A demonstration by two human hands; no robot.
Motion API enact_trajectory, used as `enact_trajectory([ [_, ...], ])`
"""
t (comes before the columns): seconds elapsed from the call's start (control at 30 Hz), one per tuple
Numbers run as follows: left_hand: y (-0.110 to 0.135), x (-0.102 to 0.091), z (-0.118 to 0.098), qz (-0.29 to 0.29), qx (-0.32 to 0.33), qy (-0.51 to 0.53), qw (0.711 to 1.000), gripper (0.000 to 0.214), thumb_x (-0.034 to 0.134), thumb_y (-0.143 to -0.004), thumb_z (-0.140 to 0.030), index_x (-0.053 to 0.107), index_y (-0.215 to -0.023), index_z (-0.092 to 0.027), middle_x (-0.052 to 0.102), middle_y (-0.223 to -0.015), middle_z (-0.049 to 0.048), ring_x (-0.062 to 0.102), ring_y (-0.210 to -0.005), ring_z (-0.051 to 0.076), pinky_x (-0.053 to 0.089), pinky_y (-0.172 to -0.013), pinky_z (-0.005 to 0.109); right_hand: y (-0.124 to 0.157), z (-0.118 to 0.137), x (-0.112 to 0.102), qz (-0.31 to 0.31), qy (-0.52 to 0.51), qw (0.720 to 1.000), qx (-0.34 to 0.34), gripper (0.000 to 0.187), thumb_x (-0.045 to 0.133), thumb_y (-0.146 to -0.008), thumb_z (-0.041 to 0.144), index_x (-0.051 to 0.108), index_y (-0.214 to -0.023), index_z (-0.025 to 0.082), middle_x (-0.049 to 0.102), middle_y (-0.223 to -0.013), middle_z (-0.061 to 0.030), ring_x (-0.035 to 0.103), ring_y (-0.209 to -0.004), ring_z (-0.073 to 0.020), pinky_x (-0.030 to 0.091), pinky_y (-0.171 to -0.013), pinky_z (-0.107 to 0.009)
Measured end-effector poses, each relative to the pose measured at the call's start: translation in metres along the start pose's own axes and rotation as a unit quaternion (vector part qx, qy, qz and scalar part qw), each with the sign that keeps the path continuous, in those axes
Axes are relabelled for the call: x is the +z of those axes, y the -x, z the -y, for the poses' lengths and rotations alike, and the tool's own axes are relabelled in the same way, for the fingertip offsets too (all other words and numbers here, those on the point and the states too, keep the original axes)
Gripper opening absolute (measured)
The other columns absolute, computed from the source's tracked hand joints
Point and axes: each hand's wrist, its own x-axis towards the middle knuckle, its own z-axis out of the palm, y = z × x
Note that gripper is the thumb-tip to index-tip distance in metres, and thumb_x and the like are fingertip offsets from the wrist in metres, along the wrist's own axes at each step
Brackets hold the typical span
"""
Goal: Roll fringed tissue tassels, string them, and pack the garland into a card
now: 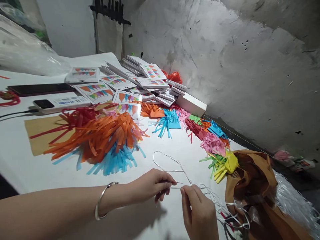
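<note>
— So where does the white string (172, 171) sit right now?

— Between the two hands, just above the tabletop (30, 170). The left hand (150, 186) has its fingers (170, 183) pinched together on one short end, and the right hand (198, 213) has thumb and forefinger clamped on the strand just beside them. A loop of it arcs away beyond the fingers, and the rest trails off to the right toward a brown bag (252, 180).

— How would it handle?

— It looks very light, thin and limp, probably a little slick, so it likely slips unless pinched firmly at the tips. Best held close to the free end, where both hands already have it.

— And what lies around it?

— Bundles of paper tassels (100, 136), orange, red and blue, lie past the left fingers; printed packets (125, 85) are stacked further back.
</note>
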Motion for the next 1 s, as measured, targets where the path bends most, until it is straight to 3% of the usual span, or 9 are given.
enact_trajectory([
  [0.1, 0.001, 0.000, 0.003, -0.003, 0.020, -0.040, 0.999, 0.036, 0.059, -0.086, -0.048, 0.069, -0.097, -0.016, 0.059, -0.068, -0.0023, 0.053, -0.049, 0.011, 0.044, -0.048, 0.022, 0.001, -0.002, 0.002, -0.016, -0.002, 1.000, 0.003, 0.011, 0.049, -0.100, 0.015, 0.060, -0.101, 0.019, 0.061, -0.074, -0.0020, 0.060, -0.063, -0.0154, 0.038, -0.060, -0.025],
  [0.23, 0.004, -0.001, 0.004, 0.001, 0.044, -0.119, 0.992, 0.026, 0.052, -0.092, -0.035, 0.069, -0.093, -0.016, 0.059, -0.068, -0.0020, 0.051, -0.050, 0.009, 0.042, -0.050, 0.019, 0.002, 0.000, 0.003, -0.041, -0.062, 0.994, 0.082, 0.011, 0.051, -0.100, 0.017, 0.060, -0.104, 0.020, 0.062, -0.079, -0.0018, 0.060, -0.067, -0.0144, 0.041, -0.065, -0.024],
  [0.4, 0.009, 0.000, -0.003, -0.003, 0.091, -0.209, 0.974, 0.023, 0.047, -0.091, -0.019, 0.070, -0.092, -0.017, 0.058, -0.064, -0.0029, 0.050, -0.050, 0.009, 0.042, -0.053, 0.019, -0.001, 0.003, 0.002, -0.047, -0.143, 0.977, 0.148, 0.010, 0.055, -0.099, 0.022, 0.063, -0.093, 0.023, 0.059, -0.075, 0.0018, 0.053, -0.062, -0.0123, 0.041, -0.064, -0.023],
  [0.53, 0.010, 0.001, -0.003, -0.014, 0.121, -0.253, 0.960, 0.022, 0.049, -0.090, -0.016, 0.071, -0.091, -0.016, 0.062, -0.066, -0.0014, 0.053, -0.053, 0.010, 0.042, -0.057, 0.020, 0.000, 0.002, 0.002, -0.032, -0.178, 0.960, 0.215, 0.017, 0.056, -0.097, 0.029, 0.064, -0.085, 0.023, 0.058, -0.071, 0.0021, 0.053, -0.062, -0.0125, 0.040, -0.063, -0.023],
  [0.83, 0.008, -0.002, 0.004, -0.013, 0.186, -0.289, 0.939, 0.020, 0.049, -0.093, -0.014, 0.068, -0.092, -0.017, 0.065, -0.069, -0.0016, 0.054, -0.057, 0.010, 0.042, -0.060, 0.018, 0.002, -0.011, 0.010, 0.037, -0.227, 0.925, 0.303, 0.029, 0.058, -0.093, 0.043, 0.066, -0.075, 0.022, 0.060, -0.066, 0.0021, 0.053, -0.059, -0.0131, 0.040, -0.057, -0.022],
  [1.0, 0.009, -0.001, 0.008, 0.008, 0.215, -0.228, 0.950, 0.023, 0.044, -0.097, -0.019, 0.066, -0.103, -0.017, 0.061, -0.070, -0.0018, 0.049, -0.051, 0.008, 0.041, -0.054, 0.018, 0.004, -0.013, 0.018, 0.059, -0.298, 0.882, 0.361, 0.033, 0.060, -0.090, 0.050, 0.067, -0.076, 0.021, 0.058, -0.065, 0.0014, 0.050, -0.061, -0.0142, 0.038, -0.057, -0.024],
])
